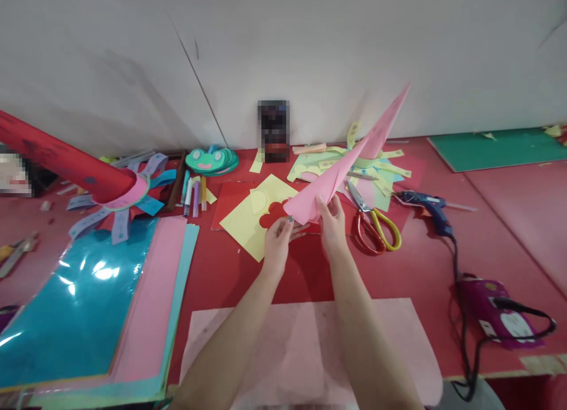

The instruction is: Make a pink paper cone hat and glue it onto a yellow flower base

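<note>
A pink sheet of paper (330, 182), rolled or folded into a long pointed shape, is lifted over the table and slants up to the right. My right hand (332, 224) grips its lower edge, with the thumb on the near face. At the wide lower-left end, my left hand (278, 241) is closed at the paper's edge, its other fingers reaching partly beneath. Behind my left hand, a red scalloped paper cutout (269, 215) lies on a yellow sheet (241, 221). Scissors with red and yellow handles (372, 218) rest just right of my right hand.
A glue gun (427, 206) with a black cord lies right, near a purple box (498, 309). Left are stacked coloured sheets (163, 268), a red paper tube (71, 156), markers (195, 197) and green frog cutouts (212, 160). A pink sheet (301, 339) lies under my forearms.
</note>
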Demonstrator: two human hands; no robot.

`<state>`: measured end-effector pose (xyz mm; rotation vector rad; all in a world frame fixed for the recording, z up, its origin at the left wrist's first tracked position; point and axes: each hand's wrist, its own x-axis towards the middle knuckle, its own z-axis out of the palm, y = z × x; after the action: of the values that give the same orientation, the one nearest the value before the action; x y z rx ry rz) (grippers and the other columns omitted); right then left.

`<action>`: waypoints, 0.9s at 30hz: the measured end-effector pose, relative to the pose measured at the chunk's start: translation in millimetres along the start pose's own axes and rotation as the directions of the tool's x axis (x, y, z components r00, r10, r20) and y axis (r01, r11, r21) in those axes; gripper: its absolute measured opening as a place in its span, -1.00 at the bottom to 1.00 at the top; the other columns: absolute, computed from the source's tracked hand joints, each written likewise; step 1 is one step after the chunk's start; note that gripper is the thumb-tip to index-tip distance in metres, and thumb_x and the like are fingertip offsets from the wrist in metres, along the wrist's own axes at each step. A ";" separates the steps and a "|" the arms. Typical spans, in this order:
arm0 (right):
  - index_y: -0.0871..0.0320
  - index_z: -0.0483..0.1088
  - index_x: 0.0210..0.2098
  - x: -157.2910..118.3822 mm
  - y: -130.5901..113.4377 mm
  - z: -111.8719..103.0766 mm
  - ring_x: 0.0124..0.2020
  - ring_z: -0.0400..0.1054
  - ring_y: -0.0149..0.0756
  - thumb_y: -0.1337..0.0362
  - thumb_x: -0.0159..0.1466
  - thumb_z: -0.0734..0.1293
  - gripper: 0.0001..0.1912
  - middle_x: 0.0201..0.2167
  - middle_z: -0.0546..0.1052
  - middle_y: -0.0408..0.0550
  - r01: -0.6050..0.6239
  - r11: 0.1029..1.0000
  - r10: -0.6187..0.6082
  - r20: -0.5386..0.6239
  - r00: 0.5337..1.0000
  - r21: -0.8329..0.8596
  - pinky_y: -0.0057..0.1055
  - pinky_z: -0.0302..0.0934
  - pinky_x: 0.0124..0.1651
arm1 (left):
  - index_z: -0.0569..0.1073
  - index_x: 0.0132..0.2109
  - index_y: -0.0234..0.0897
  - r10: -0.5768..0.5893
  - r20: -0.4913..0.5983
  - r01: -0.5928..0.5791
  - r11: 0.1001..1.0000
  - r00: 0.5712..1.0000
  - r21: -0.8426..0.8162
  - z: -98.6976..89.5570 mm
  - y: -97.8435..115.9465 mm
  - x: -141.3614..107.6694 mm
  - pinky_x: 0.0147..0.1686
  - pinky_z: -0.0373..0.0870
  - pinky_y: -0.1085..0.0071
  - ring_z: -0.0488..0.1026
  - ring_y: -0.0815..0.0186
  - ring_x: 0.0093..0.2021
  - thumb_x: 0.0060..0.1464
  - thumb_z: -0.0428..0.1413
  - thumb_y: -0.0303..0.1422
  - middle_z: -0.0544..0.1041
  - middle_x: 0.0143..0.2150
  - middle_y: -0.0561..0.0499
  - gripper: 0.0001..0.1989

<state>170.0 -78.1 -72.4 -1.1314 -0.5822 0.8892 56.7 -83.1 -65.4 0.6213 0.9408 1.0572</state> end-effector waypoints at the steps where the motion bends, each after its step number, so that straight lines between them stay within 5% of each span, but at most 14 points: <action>1: 0.09 0.37 -0.16 -0.6 -1.0 0.2 -0.11 0.37 -0.32 0.07 0.13 0.37 -0.66 -0.17 0.49 -0.11 0.007 1.000 -0.007 0.022 1.000 -0.008 -0.37 0.27 -0.03 | 0.50 -0.40 -0.32 0.018 -0.017 -0.017 0.999 1.000 0.038 -0.3 -0.1 -0.6 -0.30 0.46 0.42 0.58 0.26 -0.37 0.04 0.20 -0.35 0.58 -0.45 -0.02 -0.87; 17: 0.01 0.28 0.07 -3.6 -1.9 3.5 -0.05 0.37 -0.22 0.09 0.08 0.43 -0.42 -0.09 0.48 -0.08 0.016 0.997 -0.005 0.146 0.989 -0.077 -0.27 0.34 -0.04 | 0.41 -0.48 -0.31 0.117 -0.088 -0.094 0.967 0.989 0.235 2.6 -5.5 -2.6 -0.48 0.47 0.48 0.48 0.39 -0.59 -0.09 0.27 -0.30 0.48 -0.62 0.10 -0.78; 27: 0.00 0.31 -0.01 -1.6 2.3 1.7 -0.07 0.38 -0.23 0.10 0.07 0.44 -0.48 -0.11 0.48 -0.09 0.028 0.997 -0.021 0.100 0.995 -0.071 -0.28 0.35 -0.06 | 0.40 -0.36 -0.28 0.139 0.059 -0.151 0.940 0.988 0.305 3.9 -8.7 -3.7 -0.48 0.47 0.43 0.46 0.39 -0.57 -0.14 0.27 -0.16 0.43 -0.57 0.15 -0.68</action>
<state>167.1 -78.2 -73.9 -1.1474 -0.7136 0.9133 63.3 -89.9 -69.3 0.9790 1.0500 1.0323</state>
